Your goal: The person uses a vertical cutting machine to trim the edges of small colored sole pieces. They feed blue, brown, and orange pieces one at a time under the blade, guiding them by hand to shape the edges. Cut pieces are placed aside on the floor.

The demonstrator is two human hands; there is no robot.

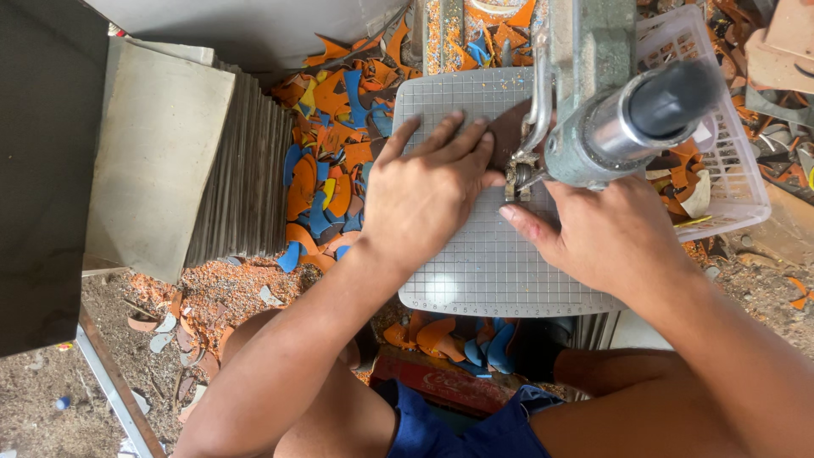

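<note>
Both hands are down on the gridded table [475,263] of the saw [593,110]. The left hand [428,191] lies flat, fingers spread, pressing a dark brown piece [506,131] against the table just beside the blade [515,180]. The right hand [615,233] rests on the other side of the blade, fingers loosely curled; whether it grips anything I cannot tell. Orange and blue offcuts [331,170] litter the ground to the left, next to a stack of grey sheets [212,161]. A white basket [721,161] sits on the right.
</note>
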